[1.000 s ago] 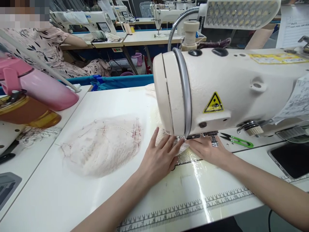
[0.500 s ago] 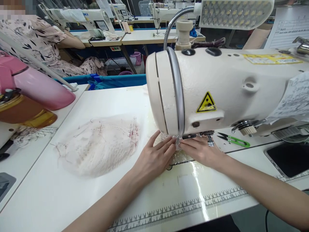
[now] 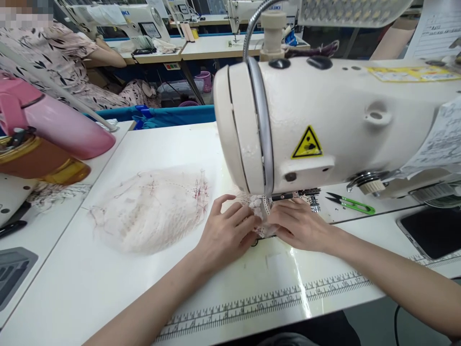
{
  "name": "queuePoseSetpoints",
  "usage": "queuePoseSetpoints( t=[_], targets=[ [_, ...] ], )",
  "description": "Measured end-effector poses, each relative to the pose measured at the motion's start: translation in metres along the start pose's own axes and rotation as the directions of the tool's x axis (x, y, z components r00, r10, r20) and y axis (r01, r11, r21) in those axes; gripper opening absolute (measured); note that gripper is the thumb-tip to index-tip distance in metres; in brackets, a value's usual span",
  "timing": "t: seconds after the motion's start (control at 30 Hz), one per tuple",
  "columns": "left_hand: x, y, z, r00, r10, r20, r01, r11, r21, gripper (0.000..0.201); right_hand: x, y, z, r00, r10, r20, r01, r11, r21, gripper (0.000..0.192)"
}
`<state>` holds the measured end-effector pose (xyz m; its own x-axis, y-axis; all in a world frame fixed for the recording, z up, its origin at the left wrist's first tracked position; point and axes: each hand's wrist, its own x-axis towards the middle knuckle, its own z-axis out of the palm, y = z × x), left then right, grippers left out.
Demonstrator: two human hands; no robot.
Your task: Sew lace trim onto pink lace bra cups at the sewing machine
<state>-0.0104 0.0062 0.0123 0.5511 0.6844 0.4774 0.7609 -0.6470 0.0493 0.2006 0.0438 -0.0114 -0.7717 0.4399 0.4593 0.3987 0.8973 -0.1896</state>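
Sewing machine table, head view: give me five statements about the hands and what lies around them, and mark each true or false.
1. Both hands, the left hand and the right hand, rest on the lace piece under the sewing machine head. True.
2. The green thread snips are in the right hand. False: they lie on the table, right of that hand.
3. A pile of pale lace fabric lies left of the left hand. True.
4. The warning sticker on the machine is red and round. False: it is a yellow triangle.
5. A printed ruler runs along the table's near edge. True.
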Motion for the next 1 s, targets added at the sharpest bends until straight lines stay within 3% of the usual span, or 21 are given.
queuePoseSetpoints(
  t=[0.17,0.33,0.67,0.83,1.0],
  targets=[
    [-0.002,-0.001,-0.002,0.983,0.172,-0.061,-0.169,0.984,0.053,0.009,-0.002,-0.003,-0.004,0.998,-0.045,-0.049,0.045,0.999,-0.007,0.010],
    [-0.001,0.002,-0.004,0.969,0.228,-0.098,-0.216,0.969,0.118,0.010,0.004,-0.006,-0.008,0.986,-0.128,-0.109,0.120,0.989,-0.081,0.007],
    [-0.001,0.004,-0.003,0.934,0.313,-0.171,-0.287,0.944,0.163,0.019,0.006,-0.007,-0.008,0.973,-0.174,-0.155,0.169,0.985,-0.040,0.013],
    [-0.001,0.003,-0.001,0.962,0.269,-0.051,-0.268,0.963,0.031,0.006,0.001,-0.003,-0.001,0.964,-0.237,-0.124,0.234,0.972,-0.035,0.012],
    [-0.003,-0.003,0.005,0.980,0.106,0.170,-0.097,0.994,-0.058,0.047,0.000,-0.002,0.000,0.976,-0.203,-0.074,0.206,0.978,0.038,0.015]
  ],
)
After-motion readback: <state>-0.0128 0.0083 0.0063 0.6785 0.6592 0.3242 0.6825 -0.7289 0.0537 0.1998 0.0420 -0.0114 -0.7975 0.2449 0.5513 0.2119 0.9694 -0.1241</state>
